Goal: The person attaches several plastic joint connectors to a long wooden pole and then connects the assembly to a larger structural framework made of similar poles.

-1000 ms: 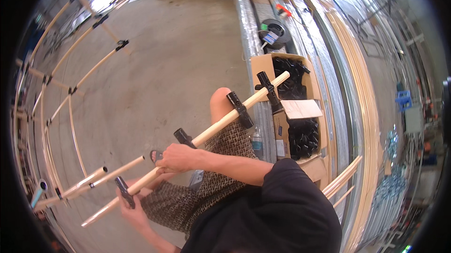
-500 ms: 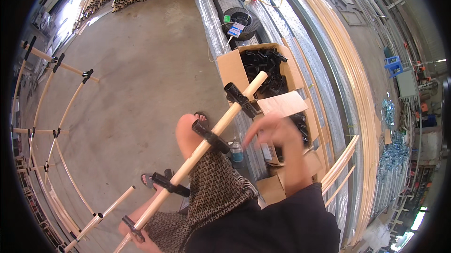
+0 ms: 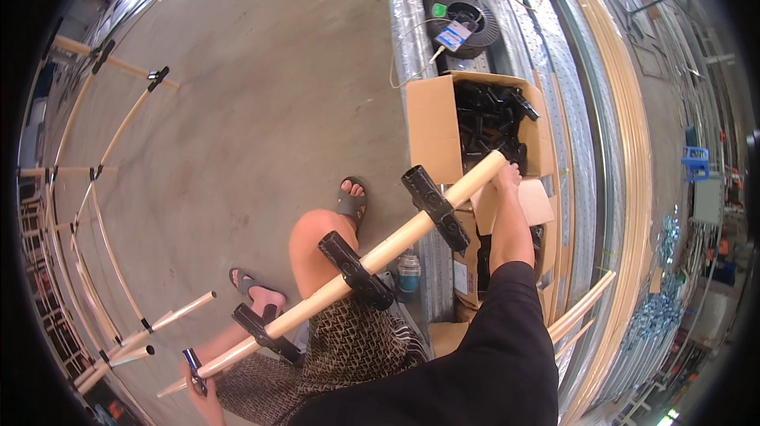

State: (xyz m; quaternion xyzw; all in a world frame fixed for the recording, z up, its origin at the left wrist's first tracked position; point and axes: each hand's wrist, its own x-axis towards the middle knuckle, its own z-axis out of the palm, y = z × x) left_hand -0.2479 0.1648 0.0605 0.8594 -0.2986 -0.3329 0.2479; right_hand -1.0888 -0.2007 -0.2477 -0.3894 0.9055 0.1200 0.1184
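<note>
A long beige pipe (image 3: 317, 299) slants across my lap, with several black pipe connectors (image 3: 356, 271) clamped along it. At its lower left end, my left hand (image 3: 207, 402) is closed around the pipe beside the end connector (image 3: 194, 370). My right arm stretches forward to an open cardboard box (image 3: 434, 129) full of black connectors (image 3: 487, 113). There my right hand (image 3: 509, 176) is at the box's near side, just behind the pipe's upper end. Its fingers are partly hidden by the pipe, so what they hold does not show.
A second open box (image 3: 467, 268) and a plastic bottle (image 3: 408, 271) are near my right knee. Beyond the boxes lie a black spool (image 3: 475, 22) and wrapped metal profiles (image 3: 566, 109). An assembled pipe frame (image 3: 95, 173) stands at left; loose pipes (image 3: 582, 303) lie at right.
My right hand has moved forward from above the near box to the far box's edge. The view has shifted, and the pipe now lies at a flatter slant, still in my left hand.
</note>
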